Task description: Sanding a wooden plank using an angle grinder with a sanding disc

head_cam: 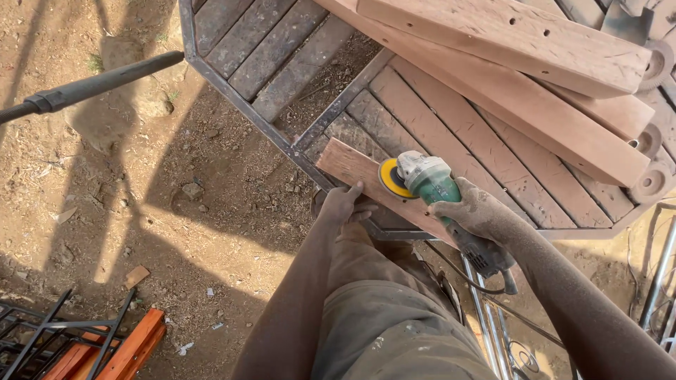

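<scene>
My right hand (pixel 473 211), coated in dust, grips a green angle grinder (pixel 436 184) with a yellow sanding disc (pixel 391 179). The disc rests on a short reddish wooden board (pixel 346 165) lying on the edge of a metal-framed slatted table (pixel 451 134). My left hand (pixel 343 203) holds the near edge of that board, fingers curled over it. The grinder's cord hangs down behind my right hand. My knee in dusty trousers is right below the board.
Long wooden planks (pixel 535 77) with holes are stacked across the table at the upper right. A dark pole (pixel 91 86) crosses the upper left. An orange and black metal frame (pixel 91 341) lies at the lower left. Metal rods (pixel 486 317) lie at the lower right on dirt ground.
</scene>
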